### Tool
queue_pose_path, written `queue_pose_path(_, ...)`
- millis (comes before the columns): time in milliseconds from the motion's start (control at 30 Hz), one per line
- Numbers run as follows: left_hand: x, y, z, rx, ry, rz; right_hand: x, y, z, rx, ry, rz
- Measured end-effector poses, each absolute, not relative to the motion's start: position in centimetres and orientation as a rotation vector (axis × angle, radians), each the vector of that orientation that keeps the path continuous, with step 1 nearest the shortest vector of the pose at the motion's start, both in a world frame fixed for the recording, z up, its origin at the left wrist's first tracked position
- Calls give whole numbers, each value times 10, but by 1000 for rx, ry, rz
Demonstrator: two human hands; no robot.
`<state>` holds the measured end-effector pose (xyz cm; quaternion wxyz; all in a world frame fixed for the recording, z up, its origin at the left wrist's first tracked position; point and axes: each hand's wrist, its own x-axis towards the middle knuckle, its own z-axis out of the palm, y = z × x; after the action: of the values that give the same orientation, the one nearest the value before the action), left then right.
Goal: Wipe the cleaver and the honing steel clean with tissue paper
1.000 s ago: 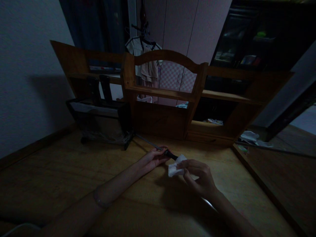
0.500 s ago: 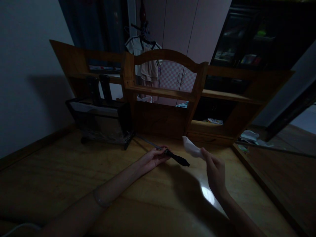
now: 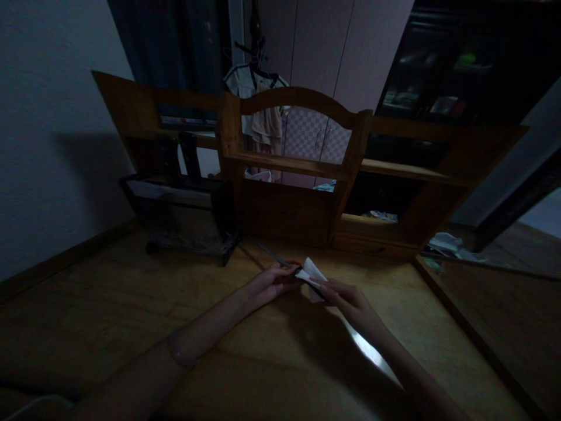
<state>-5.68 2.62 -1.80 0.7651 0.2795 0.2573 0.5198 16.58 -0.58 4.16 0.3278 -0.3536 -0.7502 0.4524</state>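
Observation:
My left hand [image 3: 268,286] is closed round a sharpening steel [image 3: 272,254], near where its thin grey rod meets the black handle. The rod slants up and left, its far end close to the knife block. In my right hand [image 3: 350,301] is a white tissue [image 3: 314,271], pressed by the fingers around the black handle. Much of the handle is hidden by the tissue and the fingers. Both hands are just above the wooden tabletop [image 3: 245,368], close together.
A dark knife block [image 3: 175,219] with black-handled knives [image 3: 189,155] stands at the left back. Behind it runs a wooden shelf unit [image 3: 289,216] across the desk. A white cable [image 3: 41,400] lies at the lower left edge.
My right hand has moved left and brought the tissue from the air onto the steel's black handle. My left hand still holds the steel in nearly the same place.

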Motion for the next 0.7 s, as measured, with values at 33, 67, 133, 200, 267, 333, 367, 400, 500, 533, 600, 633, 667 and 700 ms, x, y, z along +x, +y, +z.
queue_pose_path(33,-57,27,-19,604,556,1129,166,-6,42,-923,-1966,1193)
queue_pose_path(67,-58,27,-19,604,555,1127,167,-6,42,-932,-1973,1191)
queue_pose_path(133,-58,27,-20,613,554,1123,167,-6,39,-956,-2000,1143)
queue_pose_path(200,-58,27,-21,621,553,1128,168,-5,35,-965,-2022,1072)
queue_pose_path(267,-57,28,-22,617,555,1135,167,-4,31,-972,-2017,1023)
queue_pose_path(333,-57,28,-23,610,561,1135,167,-3,28,-997,-1997,997)
queue_pose_path(367,-57,29,-24,608,563,1134,167,-3,27,-1010,-1995,976)
queue_pose_path(400,-57,29,-24,609,562,1133,166,-3,26,-1016,-2001,950)
queue_pose_path(500,-57,30,-25,624,546,1134,166,-4,27,-1022,-2029,847)
queue_pose_path(533,-57,29,-24,628,543,1132,165,-5,27,-1025,-2033,819)
queue_pose_path(600,-57,29,-23,623,549,1129,165,-6,28,-1027,-2035,781)
queue_pose_path(633,-57,28,-22,616,556,1132,165,-7,27,-1021,-2037,768)
queue_pose_path(667,-57,28,-21,607,565,1134,165,-7,27,-1013,-2040,762)
queue_pose_path(700,-57,28,-21,598,572,1138,165,-8,26,-998,-2042,761)
